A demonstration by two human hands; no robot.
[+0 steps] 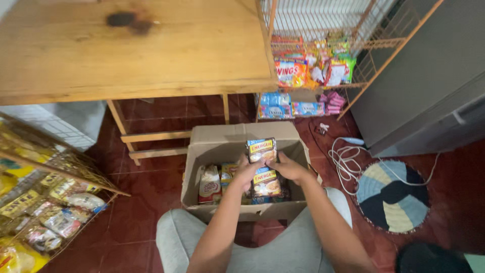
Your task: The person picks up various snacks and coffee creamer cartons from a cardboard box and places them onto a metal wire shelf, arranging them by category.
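Observation:
An open cardboard box stands on the red tiled floor between my knees. Over it, my left hand and my right hand together hold a strip of joined drink-mix sachets, black and yellow with a blue band. The top sachet sticks up above my fingers and a lower one hangs into the box. Inside the box lie a white pouch at the left and several more sachets beside it.
A wooden table stands ahead. Wire racks of snack packets stand at the left and upper right. A grey cabinet, a white cable and a round patchwork mat lie to the right.

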